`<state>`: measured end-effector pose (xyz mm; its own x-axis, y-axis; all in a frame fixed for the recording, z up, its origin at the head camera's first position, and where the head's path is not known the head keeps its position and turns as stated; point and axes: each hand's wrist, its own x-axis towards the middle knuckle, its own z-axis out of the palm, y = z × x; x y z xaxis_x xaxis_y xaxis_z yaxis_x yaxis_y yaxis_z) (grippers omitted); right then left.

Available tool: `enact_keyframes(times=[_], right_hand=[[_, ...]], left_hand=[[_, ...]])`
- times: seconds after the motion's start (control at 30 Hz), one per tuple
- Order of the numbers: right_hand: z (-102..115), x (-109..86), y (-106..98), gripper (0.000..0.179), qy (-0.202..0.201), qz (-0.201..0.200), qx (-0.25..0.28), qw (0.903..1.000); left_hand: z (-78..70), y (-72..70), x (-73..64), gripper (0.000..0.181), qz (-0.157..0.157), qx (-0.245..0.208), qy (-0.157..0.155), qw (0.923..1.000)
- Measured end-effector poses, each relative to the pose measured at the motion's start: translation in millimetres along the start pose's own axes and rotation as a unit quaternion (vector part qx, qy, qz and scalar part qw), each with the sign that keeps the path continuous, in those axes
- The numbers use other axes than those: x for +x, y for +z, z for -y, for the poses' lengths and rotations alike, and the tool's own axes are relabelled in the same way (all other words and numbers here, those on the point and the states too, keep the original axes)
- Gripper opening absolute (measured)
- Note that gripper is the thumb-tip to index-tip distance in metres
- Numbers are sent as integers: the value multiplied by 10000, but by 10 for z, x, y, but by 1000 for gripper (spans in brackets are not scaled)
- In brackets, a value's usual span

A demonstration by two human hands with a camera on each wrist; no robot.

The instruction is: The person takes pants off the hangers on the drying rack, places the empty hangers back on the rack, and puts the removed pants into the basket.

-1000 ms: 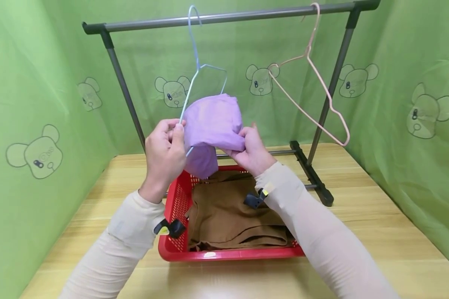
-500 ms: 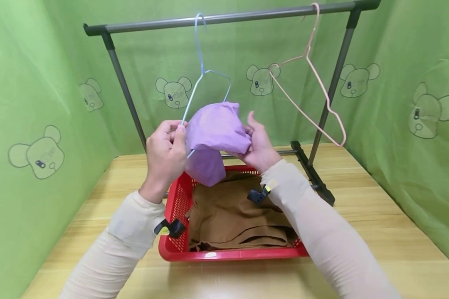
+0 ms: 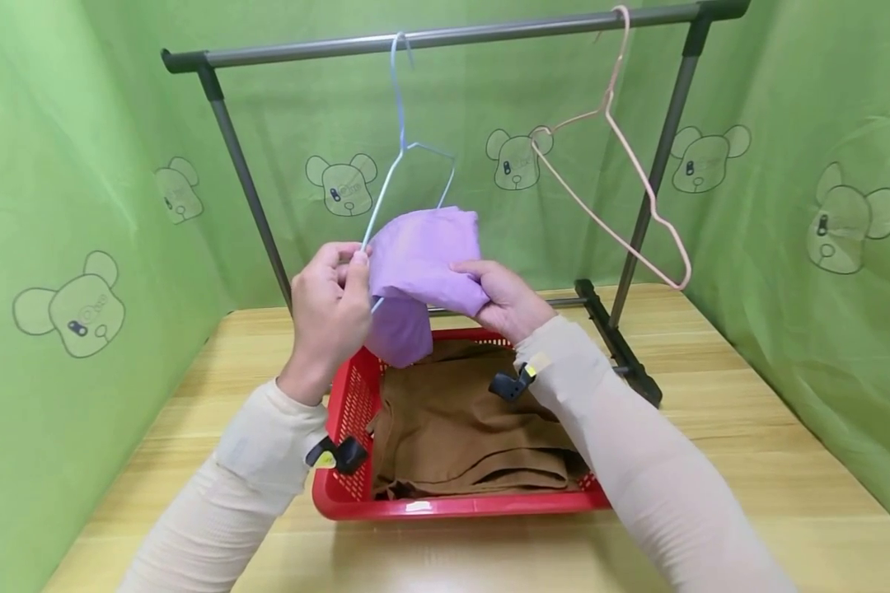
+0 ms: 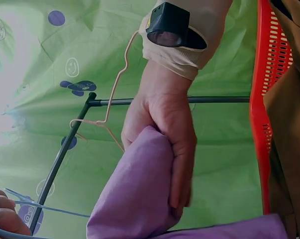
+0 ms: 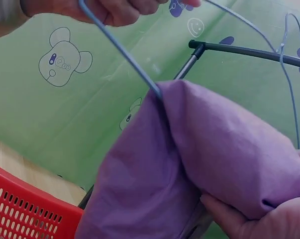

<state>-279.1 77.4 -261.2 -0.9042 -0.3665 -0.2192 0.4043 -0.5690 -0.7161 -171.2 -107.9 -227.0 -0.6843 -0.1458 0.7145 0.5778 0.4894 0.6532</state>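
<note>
My left hand (image 3: 334, 309) pinches one sloping side of a light-blue wire hanger (image 3: 383, 196). Its hook overlaps the rail in the head view; I cannot tell whether it rests there. A folded purple cloth (image 3: 424, 247) drapes over the hanger's lower bar, one part hanging down below. With the thumb on top and fingers beneath, my right hand (image 3: 510, 298) grips the cloth's right end. The left wrist view shows the cloth (image 4: 140, 186) tucked into that hand's palm. In the right wrist view, the hanger wire (image 5: 122, 50) runs into the cloth's fold.
A red perforated basket (image 3: 445, 506) with folded brown clothing (image 3: 475, 420) stands below my hands on the wooden table (image 3: 215, 412). Behind is a metal clothes rack (image 3: 489, 31), a pink hanger (image 3: 641, 169) hanging at its right. Green fabric (image 3: 67, 206) surrounds the table.
The blue hanger and cloth have come down slightly and shifted a little right. My right thumb, lifted off half a second ago, now presses on the cloth's top.
</note>
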Motion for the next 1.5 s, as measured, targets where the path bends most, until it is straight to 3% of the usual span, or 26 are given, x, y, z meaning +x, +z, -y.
enact_keyframes(times=[0.23,0.47,1.0,1.5], right_hand=[[12,-39,54,53,-554,-33,-8,9985],[-5,-56,119,50,-871,15,259,9959],[-9,-135,245,40,-934,397,914,9906],[57,-211,302,39,-1095,484,1584,9801]], left_hand=[[86,17,-29,19,245,216,-62,9994],[120,14,-25,19,342,489,-40,9982],[212,16,-24,18,214,772,-201,9966],[242,5,-18,19,159,836,-236,9961]])
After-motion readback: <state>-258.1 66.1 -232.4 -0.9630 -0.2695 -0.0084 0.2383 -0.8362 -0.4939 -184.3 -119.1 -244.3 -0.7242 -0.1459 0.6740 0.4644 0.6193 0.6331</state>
